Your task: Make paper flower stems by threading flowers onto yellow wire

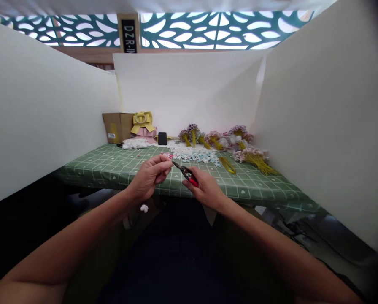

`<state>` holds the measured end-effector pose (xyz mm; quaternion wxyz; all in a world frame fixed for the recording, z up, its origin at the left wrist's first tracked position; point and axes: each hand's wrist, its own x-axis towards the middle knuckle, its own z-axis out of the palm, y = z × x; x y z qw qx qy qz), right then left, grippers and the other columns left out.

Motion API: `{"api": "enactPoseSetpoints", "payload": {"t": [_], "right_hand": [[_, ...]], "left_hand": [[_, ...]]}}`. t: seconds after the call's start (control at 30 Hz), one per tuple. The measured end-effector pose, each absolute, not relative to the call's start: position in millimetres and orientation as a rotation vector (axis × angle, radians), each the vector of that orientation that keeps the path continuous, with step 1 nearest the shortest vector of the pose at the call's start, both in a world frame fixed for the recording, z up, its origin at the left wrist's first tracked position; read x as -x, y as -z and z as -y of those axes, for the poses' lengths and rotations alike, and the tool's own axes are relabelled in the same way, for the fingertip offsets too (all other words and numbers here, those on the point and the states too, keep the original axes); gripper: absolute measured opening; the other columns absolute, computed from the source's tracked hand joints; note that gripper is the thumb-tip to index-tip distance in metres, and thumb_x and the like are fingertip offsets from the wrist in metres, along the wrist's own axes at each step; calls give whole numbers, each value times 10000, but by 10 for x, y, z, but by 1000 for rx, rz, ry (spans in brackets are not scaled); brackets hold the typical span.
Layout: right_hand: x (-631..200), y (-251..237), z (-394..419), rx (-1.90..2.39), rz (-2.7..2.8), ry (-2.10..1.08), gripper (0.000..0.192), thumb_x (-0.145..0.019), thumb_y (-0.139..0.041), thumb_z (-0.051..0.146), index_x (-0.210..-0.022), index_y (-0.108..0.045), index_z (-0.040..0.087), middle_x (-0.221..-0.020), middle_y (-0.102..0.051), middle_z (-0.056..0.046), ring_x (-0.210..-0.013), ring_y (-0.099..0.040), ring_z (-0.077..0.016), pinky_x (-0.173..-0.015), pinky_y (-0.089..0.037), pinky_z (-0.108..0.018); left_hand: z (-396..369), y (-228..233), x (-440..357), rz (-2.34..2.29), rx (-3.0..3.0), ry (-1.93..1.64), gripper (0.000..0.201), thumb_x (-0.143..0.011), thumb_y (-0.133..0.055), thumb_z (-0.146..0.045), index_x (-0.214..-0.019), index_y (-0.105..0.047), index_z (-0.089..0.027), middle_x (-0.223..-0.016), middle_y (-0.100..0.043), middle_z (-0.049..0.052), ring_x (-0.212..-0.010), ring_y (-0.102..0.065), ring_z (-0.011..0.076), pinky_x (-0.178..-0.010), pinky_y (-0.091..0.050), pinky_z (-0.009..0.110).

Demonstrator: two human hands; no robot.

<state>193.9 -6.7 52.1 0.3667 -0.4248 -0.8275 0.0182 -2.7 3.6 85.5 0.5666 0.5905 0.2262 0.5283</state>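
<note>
A tiny pinkish piece (168, 156) sits pinched between the fingertips of the left hand (149, 175), too small to make out further. It is held over the near edge of the table (113, 166), just left of the tip of the pliers (185, 172). The right hand (206, 190) is clamped around the red handles of the pliers, whose dark nose points up and left toward the piece; whether nose and piece touch cannot be told.

Just behind the pliers, on the green checked table cover, lies a heap of small white and blue blossoms (193, 155). Right of the heap are bunches of flowers (239, 143) with yellow stems, some lying flat, some standing at the back. Left of the heap, at the back of the table, stand a small black box (162, 138), a yellow and pink bow (142, 123) and a carton (117, 126). A white bag (135, 144) lies in front of the carton. White boards (189, 90) wall the table in on three sides. Below the left hand, under the table edge, a small white bit (144, 207) shows.
</note>
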Motion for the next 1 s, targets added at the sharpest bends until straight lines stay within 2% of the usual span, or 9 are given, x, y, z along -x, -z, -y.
{"api": "enactPoseSetpoints", "payload": {"t": [0.13,0.23,0.5,0.77,0.93,1.0], "right_hand": [[-2025,-554,25,984,2177,133,325,-899,-518,371,-1131,-505,143,-896,-599,-84,-712,-530,-185,-635,-383,-291],[-2104,-604,5,889,2224,294,322,-891,-524,338,-1144,-492,143,-946,-597,-106,-784,-543,-207,-680,-405,-307],[-2249,-729,5,692,2300,657,329,-921,-406,345,-1168,-464,134,-873,-578,-107,-770,-525,-226,-674,-412,-329],[-2256,-690,-18,721,2257,642,286,-936,-400,356,-1100,-492,140,-798,-594,-80,-685,-536,-204,-614,-404,-306],[-2141,-526,-16,783,2149,577,289,-901,-488,318,-1135,-483,148,-945,-649,-118,-801,-600,-225,-673,-426,-308],[-2066,-460,11,881,2105,546,298,-902,-494,326,-1137,-489,143,-941,-653,-127,-791,-606,-230,-660,-419,-308]], "left_hand": [[-36,-868,52,-458,-1299,-1028,123,-787,-617,-207,-751,-519,-140,-537,-425,-78,-355,-232,-8,-389,-173,163],[-11,-884,63,-447,-1253,-896,134,-756,-629,-195,-733,-509,-142,-515,-412,-81,-344,-213,-8,-382,-160,159],[75,-870,55,-414,-1223,-708,137,-708,-656,-185,-701,-524,-149,-471,-362,-77,-376,-201,14,-389,-136,167],[142,-825,-17,-425,-1329,-976,181,-737,-670,-214,-688,-509,-148,-500,-315,-81,-431,-224,29,-426,-149,183],[184,-791,-23,-554,-1564,-1355,165,-776,-665,-239,-724,-535,-152,-597,-409,-55,-509,-302,45,-475,-223,187],[173,-776,-16,-654,-1664,-1471,161,-793,-649,-249,-718,-541,-157,-618,-432,-46,-528,-321,56,-492,-249,195]]}}
